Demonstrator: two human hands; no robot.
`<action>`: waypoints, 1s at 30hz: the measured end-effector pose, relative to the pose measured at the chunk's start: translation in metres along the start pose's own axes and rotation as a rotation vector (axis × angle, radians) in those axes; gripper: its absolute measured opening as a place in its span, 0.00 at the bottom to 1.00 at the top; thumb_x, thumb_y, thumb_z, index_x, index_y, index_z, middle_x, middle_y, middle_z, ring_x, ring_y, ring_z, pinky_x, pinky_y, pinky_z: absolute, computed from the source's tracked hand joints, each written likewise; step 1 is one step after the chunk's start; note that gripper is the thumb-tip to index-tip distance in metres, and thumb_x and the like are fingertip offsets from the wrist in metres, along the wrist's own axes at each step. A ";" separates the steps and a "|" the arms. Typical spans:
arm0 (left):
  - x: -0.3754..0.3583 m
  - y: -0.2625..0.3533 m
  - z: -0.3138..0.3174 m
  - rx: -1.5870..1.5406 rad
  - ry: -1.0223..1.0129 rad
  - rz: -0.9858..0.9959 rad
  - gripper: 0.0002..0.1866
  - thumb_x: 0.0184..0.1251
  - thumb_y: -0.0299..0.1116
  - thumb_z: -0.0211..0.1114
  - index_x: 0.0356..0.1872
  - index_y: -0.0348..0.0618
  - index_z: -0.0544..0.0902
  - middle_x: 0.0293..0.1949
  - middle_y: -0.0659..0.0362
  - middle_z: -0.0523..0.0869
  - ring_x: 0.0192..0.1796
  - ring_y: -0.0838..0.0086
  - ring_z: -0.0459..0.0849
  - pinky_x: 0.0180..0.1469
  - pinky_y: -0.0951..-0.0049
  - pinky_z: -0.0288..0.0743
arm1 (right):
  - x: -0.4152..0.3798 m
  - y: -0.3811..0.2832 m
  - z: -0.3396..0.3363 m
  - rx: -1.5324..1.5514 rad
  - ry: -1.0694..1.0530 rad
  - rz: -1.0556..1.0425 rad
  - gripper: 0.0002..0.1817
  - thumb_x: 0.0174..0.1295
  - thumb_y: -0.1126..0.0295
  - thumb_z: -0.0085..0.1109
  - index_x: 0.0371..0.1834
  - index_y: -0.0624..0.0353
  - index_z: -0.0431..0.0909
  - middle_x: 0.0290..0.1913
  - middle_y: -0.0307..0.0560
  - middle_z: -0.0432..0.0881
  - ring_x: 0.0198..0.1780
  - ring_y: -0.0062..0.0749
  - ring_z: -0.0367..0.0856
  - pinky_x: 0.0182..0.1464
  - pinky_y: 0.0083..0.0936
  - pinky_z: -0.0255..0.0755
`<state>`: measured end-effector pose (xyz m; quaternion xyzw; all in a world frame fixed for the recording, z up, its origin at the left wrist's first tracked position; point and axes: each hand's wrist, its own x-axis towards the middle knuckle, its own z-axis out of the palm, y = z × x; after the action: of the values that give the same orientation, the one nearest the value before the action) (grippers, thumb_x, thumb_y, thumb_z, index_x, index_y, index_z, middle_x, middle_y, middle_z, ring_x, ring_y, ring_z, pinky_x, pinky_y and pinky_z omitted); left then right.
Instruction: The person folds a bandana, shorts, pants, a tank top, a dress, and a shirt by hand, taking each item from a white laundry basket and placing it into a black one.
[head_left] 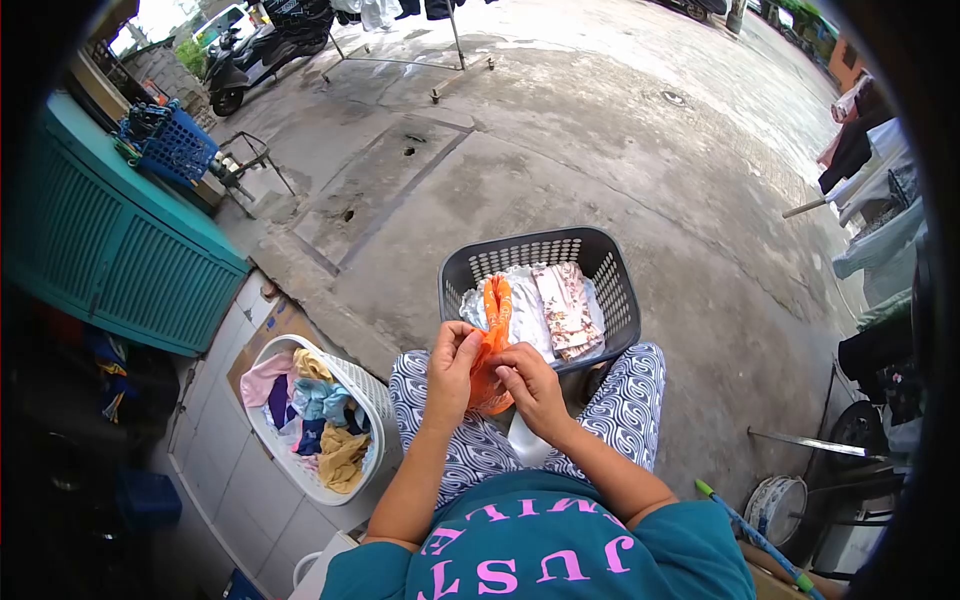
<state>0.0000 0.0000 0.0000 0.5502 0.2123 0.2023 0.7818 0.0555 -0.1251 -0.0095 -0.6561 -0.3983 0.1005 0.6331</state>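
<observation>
An orange patterned cloth (pixel 490 375) is held between both hands above my lap, and its upper end reaches over the near rim of a dark grey basket (pixel 625 305). My left hand (pixel 453 358) pinches the cloth on its left side. On the right side, the fingers of my right hand (pixel 530 380) are closed on the same cloth. Inside the dark basket lie white cloths (pixel 527 310) and a folded floral cloth (pixel 567 312). To my left stands a white basket (pixel 375 395) with crumpled clothes (pixel 315 415) in several colours.
Teal louvred doors (pixel 120 240) stand at the left, with a blue basket (pixel 178 145) above them. A scooter (pixel 255 60) is parked farther back. Clothes hang on the right (pixel 885 170). A paint bucket (pixel 778 505) and a green-tipped pole (pixel 750 532) are at the lower right.
</observation>
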 end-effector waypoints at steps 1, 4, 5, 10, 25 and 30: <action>-0.002 0.002 0.001 0.030 -0.024 -0.003 0.14 0.61 0.37 0.61 0.42 0.41 0.71 0.37 0.59 0.76 0.40 0.78 0.74 0.46 0.81 0.68 | -0.003 0.001 0.003 0.061 0.020 0.067 0.06 0.59 0.77 0.50 0.38 0.65 0.73 0.35 0.46 0.72 0.36 0.33 0.75 0.41 0.23 0.70; -0.008 0.005 0.009 0.290 -0.108 0.115 0.14 0.60 0.34 0.62 0.42 0.39 0.71 0.37 0.59 0.76 0.40 0.81 0.74 0.44 0.82 0.69 | -0.006 0.004 0.001 0.032 0.061 0.071 0.04 0.56 0.81 0.50 0.34 0.66 0.72 0.32 0.46 0.72 0.35 0.31 0.74 0.38 0.23 0.69; -0.010 0.008 0.010 0.531 -0.171 0.242 0.14 0.59 0.32 0.62 0.43 0.38 0.70 0.37 0.59 0.77 0.39 0.82 0.74 0.42 0.83 0.69 | -0.006 0.005 0.002 -0.049 0.089 0.001 0.04 0.54 0.83 0.49 0.33 0.66 0.71 0.32 0.46 0.72 0.34 0.31 0.74 0.37 0.22 0.69; -0.014 0.024 0.004 0.476 -0.132 0.163 0.10 0.57 0.22 0.59 0.40 0.38 0.74 0.38 0.57 0.78 0.37 0.78 0.77 0.38 0.80 0.71 | -0.011 0.016 -0.033 -0.079 -0.004 0.021 0.10 0.44 0.81 0.53 0.33 0.61 0.72 0.36 0.44 0.73 0.40 0.33 0.73 0.39 0.24 0.69; 0.049 0.054 -0.023 0.214 -0.591 0.122 0.15 0.55 0.18 0.56 0.45 0.38 0.73 0.38 0.63 0.76 0.41 0.82 0.75 0.45 0.82 0.69 | 0.062 0.083 -0.122 -0.088 -0.623 0.394 0.20 0.44 0.76 0.60 0.45 0.62 0.74 0.41 0.47 0.77 0.44 0.31 0.76 0.46 0.23 0.70; 0.114 0.030 -0.053 0.621 -0.348 0.185 0.15 0.55 0.20 0.57 0.46 0.39 0.75 0.32 0.64 0.77 0.35 0.81 0.75 0.42 0.79 0.70 | 0.096 0.090 -0.137 -0.600 -0.126 0.166 0.09 0.44 0.75 0.54 0.32 0.61 0.73 0.32 0.46 0.75 0.40 0.40 0.74 0.42 0.29 0.69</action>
<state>0.0624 0.1127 -0.0002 0.8043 0.0768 0.1014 0.5804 0.2419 -0.1550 -0.0316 -0.8363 -0.3935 0.0703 0.3752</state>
